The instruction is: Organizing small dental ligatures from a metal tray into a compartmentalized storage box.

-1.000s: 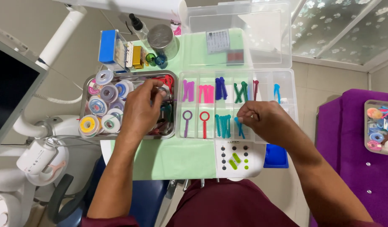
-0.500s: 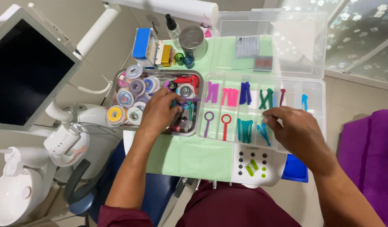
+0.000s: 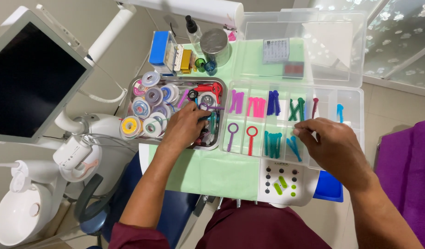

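My left hand (image 3: 185,127) reaches into a metal tray (image 3: 131,90) and its bent fingertips dig among loose purple, teal and red plastic ring sticks (image 3: 211,110). Whether they grip one is hidden. My right hand (image 3: 332,145) rests over a clear compartment box (image 3: 355,99). Its thumb and fingers pinch the top of a blue ring stick (image 3: 293,147) in a front compartment. Other compartments hold purple, pink, dark blue, green and teal sticks (image 3: 272,143).
Coloured spools (image 3: 151,97) and a yellow spool (image 3: 129,125) fill the tray's left side. The box's open lid (image 3: 332,50), a metal canister (image 3: 215,44) and a blue holder (image 3: 159,48) stand behind. A dark monitor (image 3: 32,78) is at left. A white control panel (image 3: 281,182) lies in front.
The view has shifted, so everything sits further right in the frame. My left hand went deeper into the tray's loose sticks. My right hand stays at the blue sticks' compartment.
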